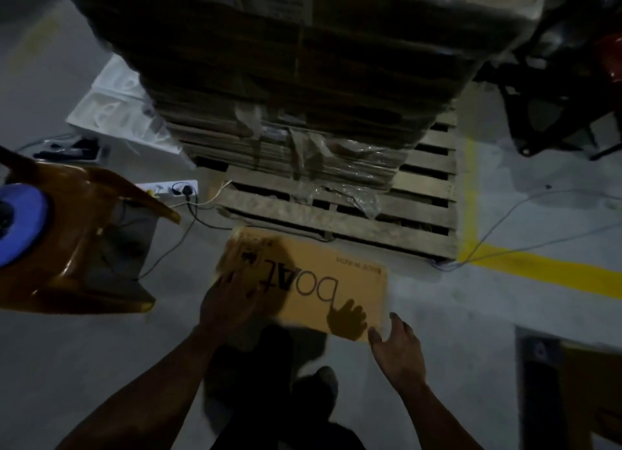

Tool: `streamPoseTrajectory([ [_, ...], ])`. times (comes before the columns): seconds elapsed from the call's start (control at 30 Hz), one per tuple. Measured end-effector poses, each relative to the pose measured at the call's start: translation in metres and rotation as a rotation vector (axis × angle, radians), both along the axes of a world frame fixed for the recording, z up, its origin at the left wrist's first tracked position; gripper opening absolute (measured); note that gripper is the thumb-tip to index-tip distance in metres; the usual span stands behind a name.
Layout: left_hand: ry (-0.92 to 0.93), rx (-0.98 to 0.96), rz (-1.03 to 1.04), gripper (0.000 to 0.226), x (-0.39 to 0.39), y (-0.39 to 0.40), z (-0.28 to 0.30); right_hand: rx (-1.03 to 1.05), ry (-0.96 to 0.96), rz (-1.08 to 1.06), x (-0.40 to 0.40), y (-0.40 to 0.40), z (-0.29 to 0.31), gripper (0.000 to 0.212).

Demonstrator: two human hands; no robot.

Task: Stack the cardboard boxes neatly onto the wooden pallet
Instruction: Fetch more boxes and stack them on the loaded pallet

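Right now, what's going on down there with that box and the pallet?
A person is bent over a flat cardboard box printed "boAt", lying on the floor just in front of the wooden pallet. The left hand rests on the box's left end; the right hand is open beside its near right corner, not touching it as far as I can tell. The pallet already carries a tall stack of flattened cardboard, with bare slats on its right side. This box is not yet lifted.

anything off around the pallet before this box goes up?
Yes. Torn plastic wrap hangs loose off the cardboard stack onto the wooden pallet slats. Cables trail across the floor beside the flat cardboard box under the left hand; right hand hovers open.
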State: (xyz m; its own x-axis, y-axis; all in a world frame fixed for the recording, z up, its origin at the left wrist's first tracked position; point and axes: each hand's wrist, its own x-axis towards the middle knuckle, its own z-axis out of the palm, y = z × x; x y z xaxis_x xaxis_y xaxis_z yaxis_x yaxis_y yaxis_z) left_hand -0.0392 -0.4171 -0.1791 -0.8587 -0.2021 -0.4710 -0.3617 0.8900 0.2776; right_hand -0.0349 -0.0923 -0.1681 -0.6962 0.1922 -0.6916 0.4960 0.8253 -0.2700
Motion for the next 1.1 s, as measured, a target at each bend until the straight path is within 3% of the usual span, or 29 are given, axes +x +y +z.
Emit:
streamPoseTrajectory([
  [0.17, -0.003, 0.157, 0.177, 0.071, 0.007, -0.045, -0.143, -0.069, 0.025, -0.232, 0.008, -0.001, -0.098, 0.073],
  [0.3, 0.112, 0.284, 0.359, 0.02, 0.003, -0.06, -0.19, -0.114, 0.127, -0.417, 0.015, -0.01, -0.179, 0.087],
  [0.37, 0.202, 0.294, 0.438, 0.015, 0.001, -0.07, -0.222, -0.077, 0.195, -0.477, 0.016, -0.014, -0.221, 0.097],
  [0.5, 0.223, 0.323, 0.571, 0.038, 0.005, -0.103, -0.283, -0.048, 0.34, -0.603, 0.018, -0.017, -0.288, 0.099],
  [0.6, 0.164, 0.399, 0.635, 0.102, 0.007, -0.132, -0.322, -0.026, 0.467, -0.621, 0.027, -0.018, -0.317, 0.095],
  [0.63, 0.177, 0.44, 0.65, 0.111, 0.011, -0.143, -0.337, -0.027, 0.494, -0.629, 0.03, -0.02, -0.321, 0.091],
  [0.7, 0.227, 0.509, 0.686, 0.103, 0.013, -0.145, -0.343, -0.062, 0.526, -0.649, 0.031, -0.022, -0.322, 0.081],
  [0.8, 0.296, 0.569, 0.692, 0.062, 0.013, -0.131, -0.336, -0.06, 0.555, -0.68, 0.03, -0.021, -0.322, 0.073],
  [0.97, 0.333, 0.561, 0.712, 0.079, 0.012, -0.126, -0.321, -0.046, 0.576, -0.656, 0.033, -0.02, -0.307, 0.078],
  [1.1, 0.36, 0.515, 0.697, 0.09, 0.001, -0.116, -0.295, 0.006, 0.546, -0.624, 0.029, -0.006, -0.284, 0.065],
])
